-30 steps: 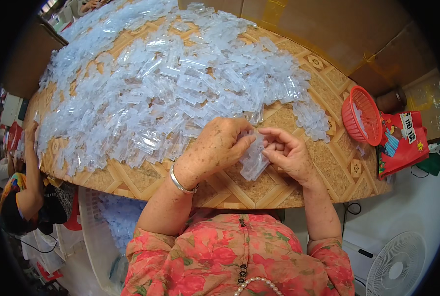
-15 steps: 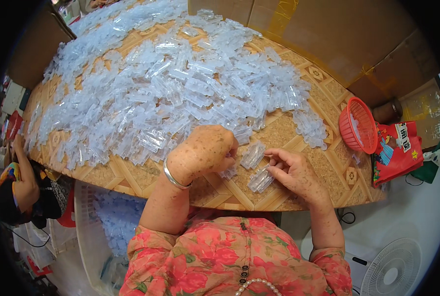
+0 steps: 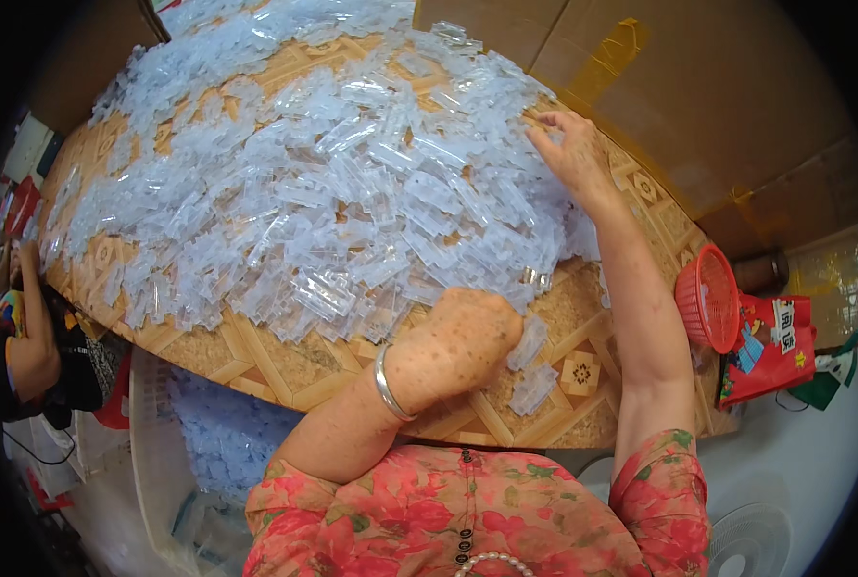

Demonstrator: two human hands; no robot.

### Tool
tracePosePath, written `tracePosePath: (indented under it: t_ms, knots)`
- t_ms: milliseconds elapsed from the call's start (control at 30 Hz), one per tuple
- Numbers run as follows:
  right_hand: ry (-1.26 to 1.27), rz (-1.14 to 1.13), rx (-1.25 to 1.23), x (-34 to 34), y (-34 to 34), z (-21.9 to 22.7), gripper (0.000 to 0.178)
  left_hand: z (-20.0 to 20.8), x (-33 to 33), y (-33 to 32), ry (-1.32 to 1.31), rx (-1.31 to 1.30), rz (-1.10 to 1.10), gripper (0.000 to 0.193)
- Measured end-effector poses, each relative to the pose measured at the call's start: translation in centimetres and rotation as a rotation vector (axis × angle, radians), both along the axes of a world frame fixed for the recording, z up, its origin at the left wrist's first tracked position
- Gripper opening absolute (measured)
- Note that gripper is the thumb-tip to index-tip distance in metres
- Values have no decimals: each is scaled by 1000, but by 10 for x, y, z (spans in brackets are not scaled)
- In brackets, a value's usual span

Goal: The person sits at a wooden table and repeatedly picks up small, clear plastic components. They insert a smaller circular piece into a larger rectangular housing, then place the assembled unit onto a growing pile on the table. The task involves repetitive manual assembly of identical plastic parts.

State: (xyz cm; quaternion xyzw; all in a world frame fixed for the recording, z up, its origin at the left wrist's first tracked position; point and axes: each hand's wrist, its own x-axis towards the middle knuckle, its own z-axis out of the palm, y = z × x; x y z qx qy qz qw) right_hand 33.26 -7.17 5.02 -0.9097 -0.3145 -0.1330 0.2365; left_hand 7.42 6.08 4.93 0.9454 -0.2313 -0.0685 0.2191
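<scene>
A big heap of small clear plastic pieces [image 3: 333, 183] covers most of the round patterned table [image 3: 285, 361]. My left hand [image 3: 458, 341], with a silver bangle on the wrist, rests near the front edge of the heap, curled around a clear plastic piece [image 3: 528, 341] that sticks out to its right. Another clear piece [image 3: 535, 388] lies loose on the table just below it. My right hand [image 3: 568, 144] is stretched out to the far right side of the heap, fingers spread and touching the pieces there.
A red plastic basket [image 3: 708, 298] and a red bag [image 3: 770, 346] sit past the table's right edge. Cardboard sheets [image 3: 698, 106] stand behind. A white crate [image 3: 155, 452] with more clear pieces is under the table at left, beside another person [image 3: 25, 337]. A fan [image 3: 766, 539] stands lower right.
My right hand left the spot beside my left hand and reached up to the far right of the heap. My left hand stayed low, still holding a piece.
</scene>
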Motion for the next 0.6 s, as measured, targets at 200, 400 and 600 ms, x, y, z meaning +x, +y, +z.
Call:
tracePosePath:
  t_ms: [200, 400, 600]
  knots:
    - [425, -435, -287, 84, 59, -6, 65, -4, -1, 5, -34, -112, 33, 10]
    - [386, -328, -250, 114, 58, -18, 50, -6, 2, 4, 17, -161, 29, 10]
    - [283, -32, 222, 70, 43, -20, 20, -15, 9, -3, -99, -354, 98, 14]
